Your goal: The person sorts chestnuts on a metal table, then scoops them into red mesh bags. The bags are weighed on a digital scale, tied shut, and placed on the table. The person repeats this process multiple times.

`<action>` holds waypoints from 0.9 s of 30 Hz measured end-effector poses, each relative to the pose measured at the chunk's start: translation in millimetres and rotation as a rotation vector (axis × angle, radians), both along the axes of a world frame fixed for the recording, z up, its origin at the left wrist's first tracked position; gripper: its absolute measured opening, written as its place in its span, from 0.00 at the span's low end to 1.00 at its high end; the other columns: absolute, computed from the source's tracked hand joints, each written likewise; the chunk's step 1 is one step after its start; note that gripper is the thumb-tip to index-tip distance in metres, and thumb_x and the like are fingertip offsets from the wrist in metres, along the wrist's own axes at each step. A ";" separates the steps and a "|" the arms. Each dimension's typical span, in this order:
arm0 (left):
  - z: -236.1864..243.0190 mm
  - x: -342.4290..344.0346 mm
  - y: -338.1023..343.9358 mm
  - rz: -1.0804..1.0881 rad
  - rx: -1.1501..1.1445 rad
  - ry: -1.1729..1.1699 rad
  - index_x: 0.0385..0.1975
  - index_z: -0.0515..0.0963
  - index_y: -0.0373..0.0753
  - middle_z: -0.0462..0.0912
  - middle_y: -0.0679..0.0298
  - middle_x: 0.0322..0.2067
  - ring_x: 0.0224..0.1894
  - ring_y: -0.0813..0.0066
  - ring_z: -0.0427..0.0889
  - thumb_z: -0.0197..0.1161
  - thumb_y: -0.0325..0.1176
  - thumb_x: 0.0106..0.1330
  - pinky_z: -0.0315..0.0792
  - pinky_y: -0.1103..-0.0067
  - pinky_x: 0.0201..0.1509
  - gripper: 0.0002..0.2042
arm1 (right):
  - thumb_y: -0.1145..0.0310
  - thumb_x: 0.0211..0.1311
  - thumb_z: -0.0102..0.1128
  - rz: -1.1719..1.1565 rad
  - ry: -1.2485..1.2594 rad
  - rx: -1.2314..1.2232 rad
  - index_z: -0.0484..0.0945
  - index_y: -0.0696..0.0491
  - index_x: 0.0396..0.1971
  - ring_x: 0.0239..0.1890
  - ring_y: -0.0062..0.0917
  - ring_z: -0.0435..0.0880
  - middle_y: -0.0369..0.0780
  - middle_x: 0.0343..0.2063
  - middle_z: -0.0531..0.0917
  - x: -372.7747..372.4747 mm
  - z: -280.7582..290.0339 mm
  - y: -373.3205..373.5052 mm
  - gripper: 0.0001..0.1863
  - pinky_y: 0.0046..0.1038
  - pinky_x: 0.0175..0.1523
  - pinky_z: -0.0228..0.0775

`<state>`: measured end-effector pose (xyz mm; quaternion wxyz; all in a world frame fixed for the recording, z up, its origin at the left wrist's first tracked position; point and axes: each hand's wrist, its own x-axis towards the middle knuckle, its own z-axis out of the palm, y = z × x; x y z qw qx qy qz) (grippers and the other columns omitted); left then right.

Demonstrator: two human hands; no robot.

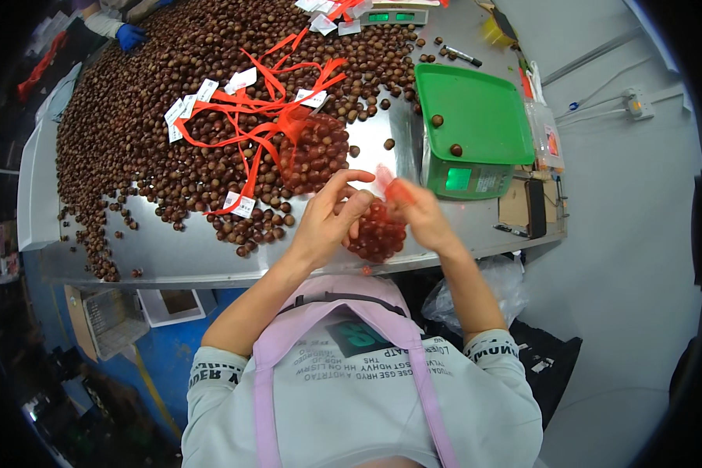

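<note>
A red net bag of chestnuts (378,236) sits at the front edge of the metal table, between my hands. My right hand (418,214), slightly blurred, is closed on the gathered red mesh at its top. At the bag's left side, my left hand (329,218) has its index finger and thumb bent toward the neck, while its other fingers curl against the mesh, partly hidden. Just beyond lies another filled red net bag (316,156), tied off with red mesh ends. Around it red net strips (269,86) with white tags spread over loose chestnuts (148,132).
A green-topped scale (476,117) with two chestnuts on its tray stands at the right. Another scale (396,15) is at the far edge. A black marker (462,55) and a phone-like black slab (536,208) lie nearby. A co-worker's blue-gloved hand (131,37) is far left.
</note>
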<state>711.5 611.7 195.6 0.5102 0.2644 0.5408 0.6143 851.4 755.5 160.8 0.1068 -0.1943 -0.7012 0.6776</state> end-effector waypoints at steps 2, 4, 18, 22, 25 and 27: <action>-1.9 2.1 0.9 0.019 -0.103 0.040 0.46 0.73 0.37 0.76 0.66 0.27 0.17 0.85 0.72 0.56 0.38 0.66 0.64 0.88 0.15 0.14 | 0.65 0.69 0.43 -0.004 -0.044 0.098 0.73 0.58 0.37 0.29 0.24 0.77 0.40 0.26 0.78 -1.7 -6.9 -25.5 0.12 0.25 0.36 0.68; -15.7 3.0 0.4 -0.020 -0.171 0.074 0.41 0.76 0.36 0.78 0.66 0.24 0.15 0.85 0.71 0.59 0.38 0.65 0.64 0.87 0.16 0.13 | 0.67 0.68 0.44 -0.031 -0.039 0.140 0.73 0.58 0.39 0.30 0.32 0.79 0.44 0.26 0.79 -2.7 4.3 -36.9 0.11 0.28 0.38 0.70; -6.8 19.3 -1.9 0.102 -0.026 0.314 0.30 0.81 0.31 0.80 0.66 0.24 0.23 0.86 0.75 0.64 0.24 0.58 0.69 0.87 0.25 0.04 | 0.64 0.53 0.68 -0.217 0.046 0.079 0.75 0.58 0.40 0.26 0.11 0.73 0.32 0.30 0.78 10.4 31.2 -43.5 0.19 0.14 0.32 0.66; -9.5 18.1 -2.6 0.150 -0.011 0.167 0.35 0.77 0.32 0.78 0.65 0.25 0.24 0.84 0.77 0.64 0.22 0.57 0.72 0.87 0.24 0.07 | 0.72 0.60 0.60 -0.420 0.096 -0.152 0.78 0.61 0.37 0.25 0.11 0.76 0.35 0.28 0.81 7.6 21.7 -49.3 0.09 0.13 0.30 0.68; -8.9 16.4 -4.0 0.307 -0.010 -0.079 0.31 0.69 0.35 0.76 0.64 0.27 0.20 0.82 0.77 0.66 0.22 0.55 0.72 0.87 0.18 0.11 | 0.73 0.62 0.57 -0.447 0.155 -0.240 0.78 0.61 0.37 0.26 0.13 0.78 0.36 0.27 0.82 9.4 13.3 -52.0 0.08 0.14 0.30 0.70; -7.6 6.6 -12.3 0.107 -0.182 -0.094 0.25 0.68 0.37 0.77 0.62 0.24 0.17 0.81 0.76 0.66 0.31 0.58 0.69 0.86 0.14 0.11 | 0.73 0.62 0.57 -0.472 0.144 -0.266 0.78 0.61 0.36 0.26 0.13 0.78 0.36 0.27 0.81 9.4 18.1 -56.8 0.07 0.14 0.30 0.71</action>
